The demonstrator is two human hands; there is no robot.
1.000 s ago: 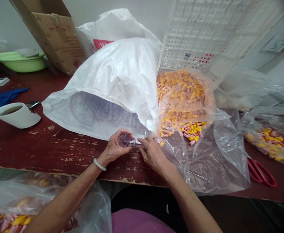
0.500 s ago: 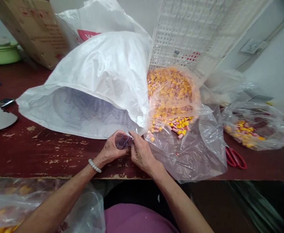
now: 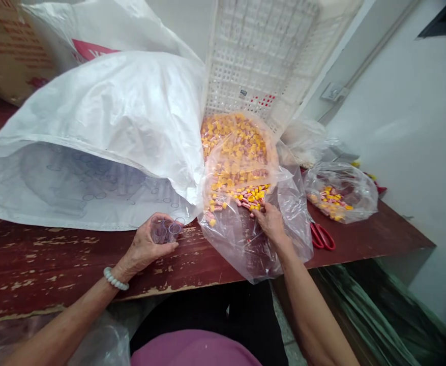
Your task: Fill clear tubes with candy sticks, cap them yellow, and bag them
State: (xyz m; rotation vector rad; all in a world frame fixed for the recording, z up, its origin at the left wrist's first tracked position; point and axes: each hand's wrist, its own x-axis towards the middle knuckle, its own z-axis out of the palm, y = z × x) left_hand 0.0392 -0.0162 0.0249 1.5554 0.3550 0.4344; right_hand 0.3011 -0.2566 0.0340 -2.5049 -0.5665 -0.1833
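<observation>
The left hand (image 3: pixel 144 249) clasps a few clear plastic tubes (image 3: pixel 165 231) above the bench (image 3: pixel 35 259). The right hand (image 3: pixel 271 223) reaches among the wrapped candies (image 3: pixel 245 193) in the clear bag (image 3: pixel 241 244); its grip cannot be told. The red print on the white sack (image 3: pixel 112 112) is unreadable.

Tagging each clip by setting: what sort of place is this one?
Likely a small sweet-packing workroom, not a factory line: a clear bag of wrapped sweets, a white sack of clear tubes, a plastic crate leaning behind, a worn wooden table. The left hand holds a few tubes.
</observation>
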